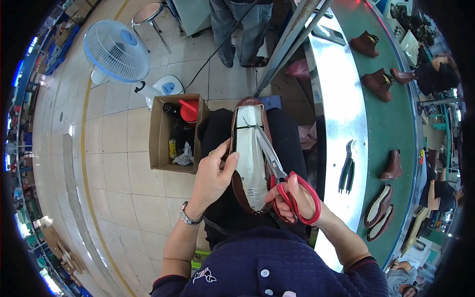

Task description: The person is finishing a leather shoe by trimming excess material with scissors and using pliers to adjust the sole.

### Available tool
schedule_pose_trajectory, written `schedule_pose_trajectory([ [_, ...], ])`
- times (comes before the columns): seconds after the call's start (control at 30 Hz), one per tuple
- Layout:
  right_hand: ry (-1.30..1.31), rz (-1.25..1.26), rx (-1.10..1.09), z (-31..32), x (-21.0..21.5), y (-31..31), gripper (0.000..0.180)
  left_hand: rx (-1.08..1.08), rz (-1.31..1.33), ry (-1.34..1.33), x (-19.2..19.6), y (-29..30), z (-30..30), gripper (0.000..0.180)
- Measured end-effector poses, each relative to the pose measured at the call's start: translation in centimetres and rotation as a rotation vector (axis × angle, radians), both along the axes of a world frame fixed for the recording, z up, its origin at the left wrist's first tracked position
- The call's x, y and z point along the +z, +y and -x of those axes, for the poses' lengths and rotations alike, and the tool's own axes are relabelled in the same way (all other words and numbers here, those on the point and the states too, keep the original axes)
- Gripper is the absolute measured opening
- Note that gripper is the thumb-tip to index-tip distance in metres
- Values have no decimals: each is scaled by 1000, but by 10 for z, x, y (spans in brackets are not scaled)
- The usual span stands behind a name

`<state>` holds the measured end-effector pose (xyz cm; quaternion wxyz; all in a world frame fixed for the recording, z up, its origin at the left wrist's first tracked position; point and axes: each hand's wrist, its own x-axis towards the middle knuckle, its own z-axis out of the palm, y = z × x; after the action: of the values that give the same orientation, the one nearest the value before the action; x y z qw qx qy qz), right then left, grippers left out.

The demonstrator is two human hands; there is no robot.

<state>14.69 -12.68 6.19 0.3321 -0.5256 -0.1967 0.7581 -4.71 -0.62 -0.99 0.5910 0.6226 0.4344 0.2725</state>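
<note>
On the floor at far left stands a blue fan (117, 51), with an open cardboard box (159, 141) of bottles and rags beside it. Left hand (213, 175) clasps the edge of an upturned brown shoe (250, 158) resting sole-up on the person's lap, grip pressed against its side. Right hand (292, 198) holds red-handled scissors (282, 180), fingers through the loops, blades parted and pointing at a thread across the pale sole. Farther right, black pliers (347, 172) lie on the steel worktop (341, 114), beside a green conveyor (391, 123) carrying brown boots.
</note>
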Motion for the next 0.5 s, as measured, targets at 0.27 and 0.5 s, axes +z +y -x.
schedule_pose_trajectory([
  [0.27,-139,-95,-111,13,-35,-17,57,103,-276,209,19,3,-12,56],
  [0.5,-1021,-362,-251,-55,-33,-25,48,125,-1145,483,14,26,-43,18],
])
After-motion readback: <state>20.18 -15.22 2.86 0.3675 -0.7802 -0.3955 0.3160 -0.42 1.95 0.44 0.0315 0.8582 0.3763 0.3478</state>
